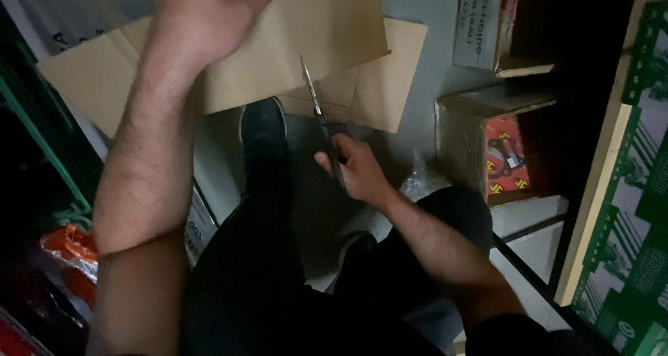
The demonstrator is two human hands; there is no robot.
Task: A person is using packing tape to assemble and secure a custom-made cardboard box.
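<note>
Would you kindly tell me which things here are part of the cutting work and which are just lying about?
In use:
- cardboard, held by the left hand
- scissors, in the right hand

Lying about:
- open box with a red packet
- orange bag
- green cartons

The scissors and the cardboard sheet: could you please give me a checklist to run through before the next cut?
1. Scissors gripped in the right hand: ok.
2. Blades meet the lower edge of the cardboard sheet: ok.
3. Left hand holds the sheet up, well away from the blades: ok.
4. Left fingers clear of the cutting line: ok; they grip near the top, partly out of frame.
5. Black shoe below the sheet is beside the blade path, not under it: ok, though close.
6. Marked cutting line on the sheet: cannot tell.
</note>
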